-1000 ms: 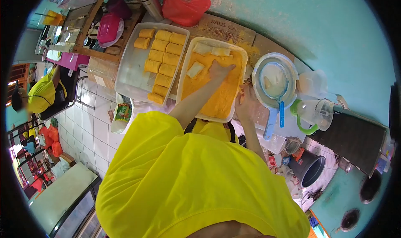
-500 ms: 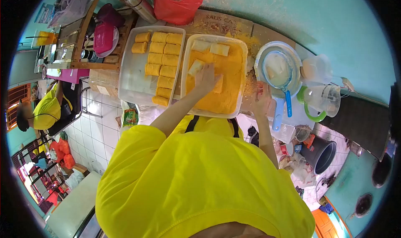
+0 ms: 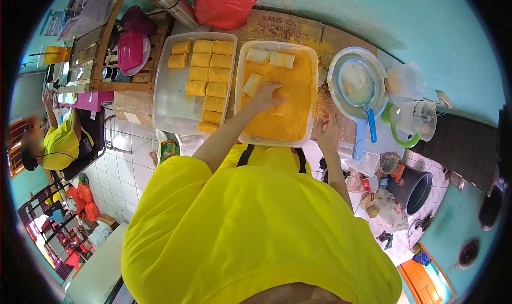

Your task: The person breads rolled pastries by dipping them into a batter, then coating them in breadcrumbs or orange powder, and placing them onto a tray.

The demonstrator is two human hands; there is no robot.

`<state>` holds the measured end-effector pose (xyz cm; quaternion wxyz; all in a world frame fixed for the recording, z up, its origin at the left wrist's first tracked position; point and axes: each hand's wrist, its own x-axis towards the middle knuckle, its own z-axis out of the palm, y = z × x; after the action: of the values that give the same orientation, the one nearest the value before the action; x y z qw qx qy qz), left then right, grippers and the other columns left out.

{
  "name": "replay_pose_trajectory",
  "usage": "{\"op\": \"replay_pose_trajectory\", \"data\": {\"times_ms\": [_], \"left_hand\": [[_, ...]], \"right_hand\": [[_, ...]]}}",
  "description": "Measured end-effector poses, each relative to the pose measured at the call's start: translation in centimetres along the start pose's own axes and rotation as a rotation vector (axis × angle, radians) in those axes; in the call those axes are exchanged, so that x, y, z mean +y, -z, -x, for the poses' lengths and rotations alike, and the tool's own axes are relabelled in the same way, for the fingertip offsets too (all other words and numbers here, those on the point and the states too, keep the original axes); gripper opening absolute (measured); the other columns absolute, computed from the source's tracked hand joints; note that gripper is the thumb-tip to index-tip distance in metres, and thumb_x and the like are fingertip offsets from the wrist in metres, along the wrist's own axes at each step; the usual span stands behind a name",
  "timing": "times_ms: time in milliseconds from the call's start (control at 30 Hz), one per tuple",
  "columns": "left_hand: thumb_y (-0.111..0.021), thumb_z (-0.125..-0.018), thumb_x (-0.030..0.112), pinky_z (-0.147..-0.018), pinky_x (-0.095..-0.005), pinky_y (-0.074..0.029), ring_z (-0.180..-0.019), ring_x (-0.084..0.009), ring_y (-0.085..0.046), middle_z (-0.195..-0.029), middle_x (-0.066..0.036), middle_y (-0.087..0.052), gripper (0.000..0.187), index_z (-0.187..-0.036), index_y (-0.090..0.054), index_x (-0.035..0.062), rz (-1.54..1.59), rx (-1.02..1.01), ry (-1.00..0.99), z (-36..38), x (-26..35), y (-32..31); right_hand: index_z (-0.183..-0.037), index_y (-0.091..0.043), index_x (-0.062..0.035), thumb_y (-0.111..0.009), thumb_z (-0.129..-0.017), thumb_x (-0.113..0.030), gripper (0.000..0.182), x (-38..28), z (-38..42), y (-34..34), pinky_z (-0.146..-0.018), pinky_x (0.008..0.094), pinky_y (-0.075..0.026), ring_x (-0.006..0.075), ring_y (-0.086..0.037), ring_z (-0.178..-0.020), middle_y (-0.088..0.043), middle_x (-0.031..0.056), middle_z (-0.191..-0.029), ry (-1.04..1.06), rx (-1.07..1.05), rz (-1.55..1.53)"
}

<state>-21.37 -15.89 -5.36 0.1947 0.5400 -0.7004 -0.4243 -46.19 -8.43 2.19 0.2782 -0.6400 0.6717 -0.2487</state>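
Observation:
My left hand (image 3: 265,97) reaches into a white plastic tub (image 3: 240,117) of orange breadcrumbs (image 3: 296,90). Its fingers are apart, just above a crumb-coated roll (image 3: 277,111) that partly blends into the crumbs. A pale uncoated roll (image 3: 252,84) lies beside the hand, and two more pale rolls (image 3: 281,60) sit at the tub's far end. My right hand (image 3: 327,133) is by the tub's right edge, fingers loosely spread, with nothing visible in it. Left of the tub, a clear container (image 3: 170,101) holds several orange coated rolls (image 3: 202,60) in rows.
On the right, a blue strainer (image 3: 368,101) with pale rolls rests over a basin (image 3: 335,72). Beyond it stands a clear jug with a green handle (image 3: 413,117). A red bag (image 3: 226,8) and a steel flask (image 3: 178,6) stand at the back. A person (image 3: 58,144) sits far left.
My left hand has lifted slightly off the coated roll, its fingers now over the crumbs. My right hand has dropped slightly toward me. The seated person's arm has come up.

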Motion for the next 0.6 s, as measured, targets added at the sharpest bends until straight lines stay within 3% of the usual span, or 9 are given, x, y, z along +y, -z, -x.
{"op": "replay_pose_trajectory", "data": {"times_ms": [33,200,300,400,500,600], "left_hand": [[-0.074,-0.068,0.039,-0.100,-0.0380,-0.038,-0.116,-0.0321,-0.050,-0.126,-0.018,-0.053,0.069,-0.124,-0.054,0.0040,-0.010,-0.054,0.003,-0.3,-0.1,0.0],[-0.082,-0.053,0.040,-0.097,-0.0406,-0.040,-0.113,-0.0333,-0.051,-0.120,-0.020,-0.055,0.083,-0.122,-0.054,0.0034,-0.080,-0.345,0.012,-1.0,-0.8,0.8],[-0.082,-0.054,0.037,-0.094,-0.0407,-0.041,-0.112,-0.0322,-0.051,-0.119,-0.020,-0.055,0.077,-0.119,-0.055,0.0035,-0.014,-0.483,0.015,0.0,-0.7,1.8],[-0.080,-0.059,0.032,-0.092,-0.0401,-0.042,-0.109,-0.0308,-0.053,-0.115,-0.018,-0.057,0.068,-0.117,-0.056,0.0044,-0.054,-0.261,0.000,2.8,1.0,1.8],[-0.078,-0.064,0.028,-0.092,-0.0365,-0.043,-0.106,-0.0281,-0.056,-0.117,-0.017,-0.056,0.061,-0.115,-0.057,0.0037,0.099,-0.105,-0.129,5.2,1.3,1.2],[-0.077,-0.065,0.028,-0.088,-0.0360,-0.045,-0.102,-0.0284,-0.058,-0.112,-0.015,-0.059,0.058,-0.114,-0.057,0.0031,0.331,-0.019,-0.088,6.2,2.5,1.5]], "right_hand": [[-0.109,-0.052,-0.0031,-0.056,-0.077,-0.001,0.032,-0.3,-0.1,0.1,-0.071,0.0426,-0.046,0.0331,-0.058,-0.079,-0.056,0.0184,-0.095,-0.022,-0.018,-0.014],[-0.110,-0.053,-0.0033,-0.057,-0.079,-0.002,0.032,-0.2,-0.7,-0.4,-0.067,0.0377,-0.046,0.0264,-0.057,-0.073,-0.056,0.0140,-0.090,0.067,0.037,0.007],[-0.111,-0.053,-0.0033,-0.057,-0.079,-0.002,0.032,-0.2,-0.3,-0.4,-0.066,0.0362,-0.046,0.0239,-0.057,-0.071,-0.056,0.0120,-0.087,0.056,0.035,0.002],[-0.110,-0.053,-0.0032,-0.057,-0.079,-0.002,0.031,-0.6,0.0,-0.3,-0.066,0.0359,-0.047,0.0236,-0.057,-0.071,-0.056,0.0120,-0.086,0.032,0.009,-0.007],[-0.109,-0.053,-0.0032,-0.057,-0.079,-0.002,0.030,-0.6,0.3,-0.8,-0.067,0.0359,-0.047,0.0233,-0.057,-0.072,-0.057,0.0123,-0.086,0.036,0.015,-0.026],[-0.108,-0.054,-0.0033,-0.057,-0.080,-0.002,0.028,-0.7,0.4,-1.2,-0.068,0.0362,-0.047,0.0243,-0.058,-0.074,-0.057,0.0131,-0.088,0.045,0.017,-0.028]]}}
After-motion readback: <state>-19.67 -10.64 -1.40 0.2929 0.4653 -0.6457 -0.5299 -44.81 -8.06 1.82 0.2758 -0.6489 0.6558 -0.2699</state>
